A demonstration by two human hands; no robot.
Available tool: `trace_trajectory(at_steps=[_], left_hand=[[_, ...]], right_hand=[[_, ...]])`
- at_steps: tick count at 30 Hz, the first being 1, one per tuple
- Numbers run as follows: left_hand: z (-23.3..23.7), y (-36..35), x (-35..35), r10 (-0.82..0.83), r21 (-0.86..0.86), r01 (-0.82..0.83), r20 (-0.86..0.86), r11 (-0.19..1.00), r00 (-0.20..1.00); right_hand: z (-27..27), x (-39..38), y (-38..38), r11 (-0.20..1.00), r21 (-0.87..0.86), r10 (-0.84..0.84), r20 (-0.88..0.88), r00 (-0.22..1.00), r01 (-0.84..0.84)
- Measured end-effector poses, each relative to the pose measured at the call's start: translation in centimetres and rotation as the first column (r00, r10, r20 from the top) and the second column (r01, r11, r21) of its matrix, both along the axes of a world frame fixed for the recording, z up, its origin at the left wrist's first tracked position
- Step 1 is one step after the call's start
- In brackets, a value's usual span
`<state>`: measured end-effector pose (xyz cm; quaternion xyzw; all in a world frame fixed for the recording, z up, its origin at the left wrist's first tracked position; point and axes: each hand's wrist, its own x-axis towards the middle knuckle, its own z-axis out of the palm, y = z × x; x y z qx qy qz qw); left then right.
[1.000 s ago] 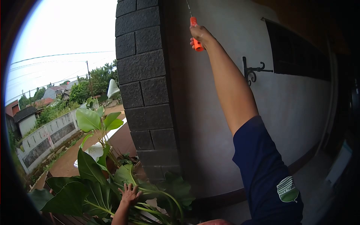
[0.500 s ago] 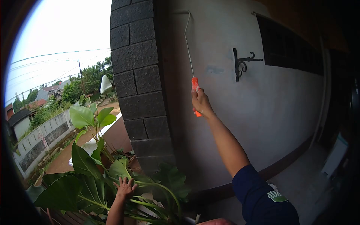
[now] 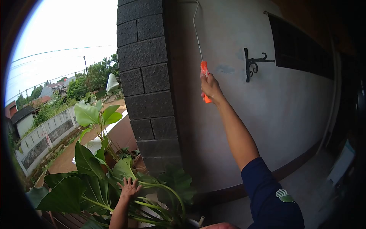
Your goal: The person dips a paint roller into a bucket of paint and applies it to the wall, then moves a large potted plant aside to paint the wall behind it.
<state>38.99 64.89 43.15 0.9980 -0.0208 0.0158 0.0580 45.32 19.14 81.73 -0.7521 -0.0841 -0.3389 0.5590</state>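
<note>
My right hand [image 3: 212,87] is wrapped round the orange handle of a paint roller [image 3: 204,68], arm stretched up and forward. The roller's thin metal frame rises along the white wall [image 3: 228,126], and its head lies at the top edge in shadow, hard to make out. Low on the left, my left hand [image 3: 130,188] has its fingers spread against the stems and leaves of a large green plant [image 3: 95,187]. Nothing is gripped in it. A bluish-grey patch [image 3: 225,68] marks the wall right of the roller handle.
A black iron bracket [image 3: 249,65] juts from the wall to the right, below a dark window-like panel [image 3: 301,45]. The dark stone pillar [image 3: 146,80] stands left of the wall. A pale board [image 3: 342,162] leans at the far right.
My right hand has moved upward with the paint roller, carrying its head toward the top of the view. My left hand stays spread at the plant. The view has shifted slightly.
</note>
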Motion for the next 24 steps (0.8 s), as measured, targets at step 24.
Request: trace_trajectory(at_steps=[24], left_hand=[[1.1, -0.8, -0.8, 0.002, 0.007, -0.002, -0.032, 1.0, 0.999]], right_hand=[[-14.5, -3.4, -1.1, 0.998, -0.022, -0.057, -0.125, 0.991, 0.054]])
